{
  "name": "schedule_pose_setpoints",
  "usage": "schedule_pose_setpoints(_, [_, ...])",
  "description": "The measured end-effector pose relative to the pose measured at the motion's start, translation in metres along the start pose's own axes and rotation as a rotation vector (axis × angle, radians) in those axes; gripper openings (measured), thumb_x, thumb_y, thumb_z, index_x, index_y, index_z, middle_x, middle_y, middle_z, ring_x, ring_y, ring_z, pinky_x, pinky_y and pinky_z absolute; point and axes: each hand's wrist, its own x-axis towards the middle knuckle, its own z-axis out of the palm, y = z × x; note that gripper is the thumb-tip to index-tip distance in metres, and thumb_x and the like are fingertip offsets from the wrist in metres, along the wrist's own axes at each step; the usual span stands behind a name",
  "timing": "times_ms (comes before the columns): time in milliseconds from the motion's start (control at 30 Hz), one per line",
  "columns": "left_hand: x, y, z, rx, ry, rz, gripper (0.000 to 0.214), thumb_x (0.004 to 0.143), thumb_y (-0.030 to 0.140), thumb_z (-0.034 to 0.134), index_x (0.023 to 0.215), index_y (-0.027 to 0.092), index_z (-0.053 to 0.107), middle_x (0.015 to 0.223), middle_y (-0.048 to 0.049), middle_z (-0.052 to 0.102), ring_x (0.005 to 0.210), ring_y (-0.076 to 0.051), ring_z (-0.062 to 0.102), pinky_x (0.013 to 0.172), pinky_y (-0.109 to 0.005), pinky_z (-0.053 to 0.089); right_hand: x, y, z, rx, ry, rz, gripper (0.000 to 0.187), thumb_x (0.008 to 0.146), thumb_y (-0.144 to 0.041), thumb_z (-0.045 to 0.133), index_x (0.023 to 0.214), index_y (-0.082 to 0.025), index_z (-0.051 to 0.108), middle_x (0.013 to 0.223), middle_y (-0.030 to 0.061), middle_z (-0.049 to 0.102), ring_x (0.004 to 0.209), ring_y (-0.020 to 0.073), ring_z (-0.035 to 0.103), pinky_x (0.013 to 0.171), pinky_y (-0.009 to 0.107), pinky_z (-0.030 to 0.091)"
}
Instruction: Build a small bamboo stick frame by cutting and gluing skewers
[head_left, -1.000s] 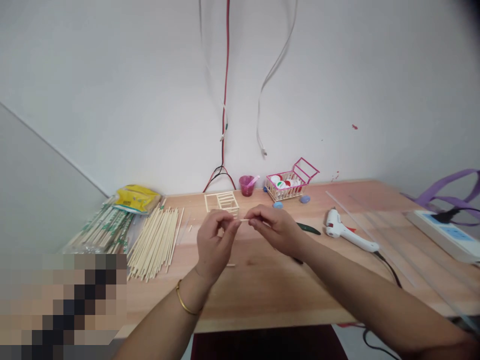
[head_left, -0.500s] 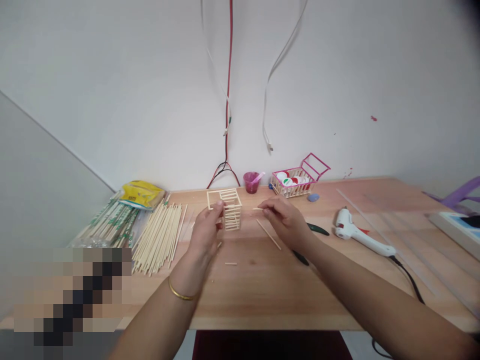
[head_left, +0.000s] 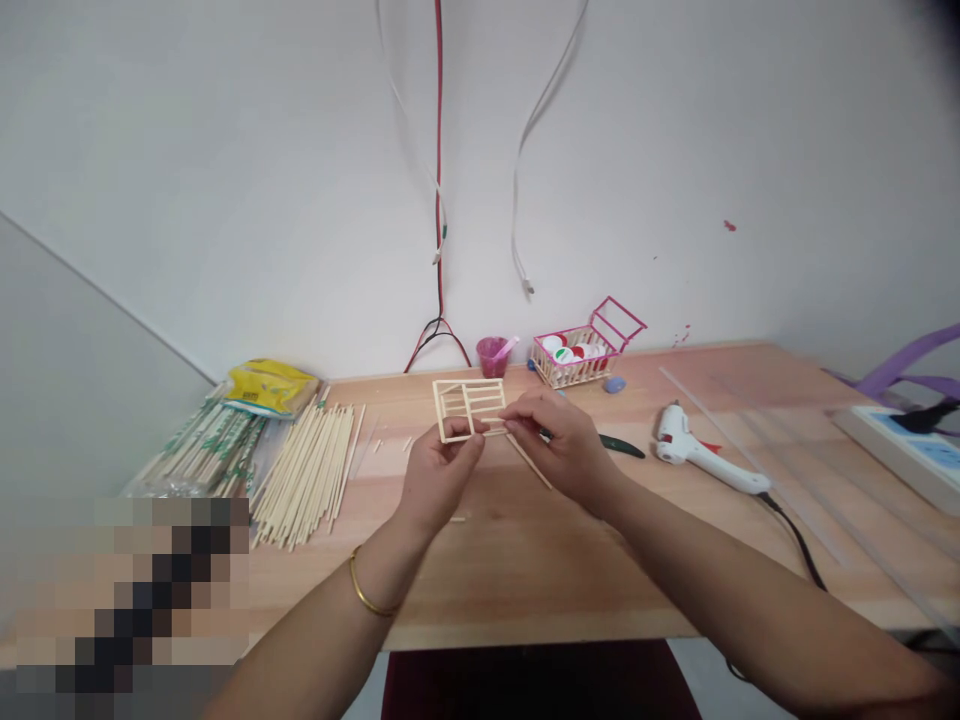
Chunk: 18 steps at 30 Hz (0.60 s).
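Note:
My left hand [head_left: 442, 475] grips a small frame of pale wooden sticks [head_left: 466, 390] by its lower edge, holding it above the table. The frame is tilted so that its slatted side faces me. My right hand [head_left: 555, 440] pinches a short wooden stick [head_left: 493, 420] against the frame's lower right part; whether it touches the slats I cannot tell. Below my right fingers a longer loose stick [head_left: 532, 465] lies on the table. Just beyond the right hand is a dark-handled tool [head_left: 622, 445], partly hidden by that hand.
Left: a pile of bare sticks [head_left: 307, 475], wrapped stick bundles [head_left: 202, 445] and a yellow packet [head_left: 271, 387]. Back: a pink cup [head_left: 493, 358] and a pink-rimmed stick basket [head_left: 577, 358] holding round caps. Right: a white glue gun [head_left: 705, 455] with its cord, and a white power strip [head_left: 892, 450].
My left hand has turned the stick frame so its slats face me. My right hand has moved left, bringing the short stick to the frame. The view has shifted slightly.

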Motion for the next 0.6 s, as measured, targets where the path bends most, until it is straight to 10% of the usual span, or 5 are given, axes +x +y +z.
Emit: schedule_pose_setpoints(600, [-0.0019, 0.0030, -0.0023, 0.209, -0.038, 0.092, 0.021, 0.083, 0.038, 0.060, 0.082, 0.018, 0.065, 0.077, -0.0014, 0.065, 0.077, -0.016, 0.059, 0.075, -0.026, 0.044, -0.0015, -0.0067, 0.0021, -0.007, -0.021, -0.033, 0.014, 0.092, -0.024, 0.051, 0.094, -0.023, 0.065, 0.086, 0.0055, 0.057, 0.081, 0.0179, 0.055, 0.071, 0.032, 0.045])
